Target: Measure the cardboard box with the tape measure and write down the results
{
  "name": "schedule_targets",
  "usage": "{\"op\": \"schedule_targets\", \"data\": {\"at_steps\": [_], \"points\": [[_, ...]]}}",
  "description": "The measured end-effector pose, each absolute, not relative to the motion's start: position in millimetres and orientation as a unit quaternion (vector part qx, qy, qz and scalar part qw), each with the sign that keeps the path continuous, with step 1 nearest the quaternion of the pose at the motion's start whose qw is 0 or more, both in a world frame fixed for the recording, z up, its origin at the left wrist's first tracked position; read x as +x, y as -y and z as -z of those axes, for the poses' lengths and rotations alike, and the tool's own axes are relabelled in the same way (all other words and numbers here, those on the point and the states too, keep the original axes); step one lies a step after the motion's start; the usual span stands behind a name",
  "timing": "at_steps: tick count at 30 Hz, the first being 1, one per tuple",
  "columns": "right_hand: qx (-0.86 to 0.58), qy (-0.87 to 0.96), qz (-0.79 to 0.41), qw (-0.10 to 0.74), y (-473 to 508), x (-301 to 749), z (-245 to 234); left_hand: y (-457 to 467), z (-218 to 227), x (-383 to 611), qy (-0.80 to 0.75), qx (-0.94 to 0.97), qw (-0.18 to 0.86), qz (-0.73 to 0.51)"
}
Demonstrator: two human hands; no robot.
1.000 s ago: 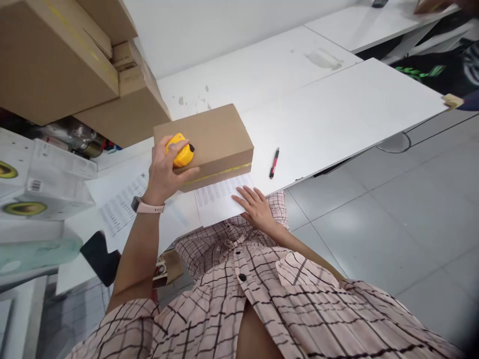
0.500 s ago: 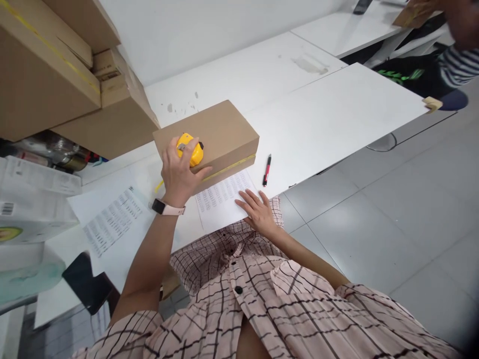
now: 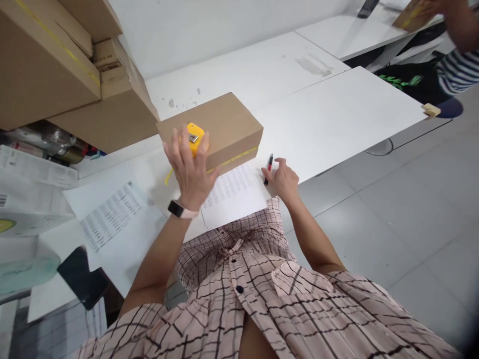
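Note:
A yellow tape measure [image 3: 197, 133] with a metal clip rests on top of a closed cardboard box [image 3: 228, 119]. My left hand [image 3: 191, 174], wearing a pink-banded watch, lies against the tape measure with fingers spread, their tips slightly blurred. A short yellow strip [image 3: 168, 177] shows left of that hand. At the table's front edge, my right hand [image 3: 285, 180] is beside a red and black pen [image 3: 270, 163]. Its thumb overlaps the pen and its index finger stands apart from it. Between the hands, a printed sheet [image 3: 239, 199] lies partly under or against the box.
Large cardboard boxes [image 3: 123, 109] are stacked at the left. Another printed sheet [image 3: 112, 219], a dark phone-like object [image 3: 84, 276] and a white carton [image 3: 33, 199] lie on the near left. A co-worker's striped sleeve [image 3: 458, 70] shows at the far right of the white table [image 3: 322, 119].
My right hand has moved from the printed sheet rightward to the pen. The fingers of my left hand have loosened and straightened around the tape measure, which has turned and now shows its clip.

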State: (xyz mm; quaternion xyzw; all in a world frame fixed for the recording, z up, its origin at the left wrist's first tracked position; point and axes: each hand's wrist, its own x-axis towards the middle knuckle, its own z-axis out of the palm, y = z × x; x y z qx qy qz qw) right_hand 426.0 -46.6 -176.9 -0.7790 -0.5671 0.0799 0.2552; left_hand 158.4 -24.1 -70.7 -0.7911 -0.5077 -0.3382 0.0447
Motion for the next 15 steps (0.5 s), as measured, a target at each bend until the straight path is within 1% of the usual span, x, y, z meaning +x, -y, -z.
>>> {"op": "schedule_targets", "data": {"at_steps": [2,3,5,7,9,11,12,13,15], "points": [[-0.778,0.588,-0.089,0.201,29,427,180,57,93,165,0.455,-0.821,0.035,0.342],[-0.772,0.602,-0.095,0.183,24,428,182,75,107,168,0.424,-0.846,0.018,0.322],[-0.755,0.617,-0.113,0.188,21,432,182,105,137,171,0.398,-0.883,-0.026,0.246],[-0.739,0.602,-0.163,0.256,27,439,180,125,161,172,0.4,-0.901,-0.057,0.158],[-0.696,0.556,-0.262,0.372,38,449,173,133,176,174,0.411,-0.904,-0.071,0.093],[-0.62,0.503,-0.364,0.48,53,455,164,133,182,179,0.424,-0.901,-0.073,0.061],[-0.583,0.485,-0.396,0.518,60,457,159,132,183,183,0.432,-0.898,-0.071,0.053],[-0.556,0.477,-0.411,0.543,67,456,155,131,183,188,0.44,-0.894,-0.068,0.049],[-0.542,0.478,-0.399,0.565,79,450,148,129,183,198,0.457,-0.886,-0.058,0.047]]}}
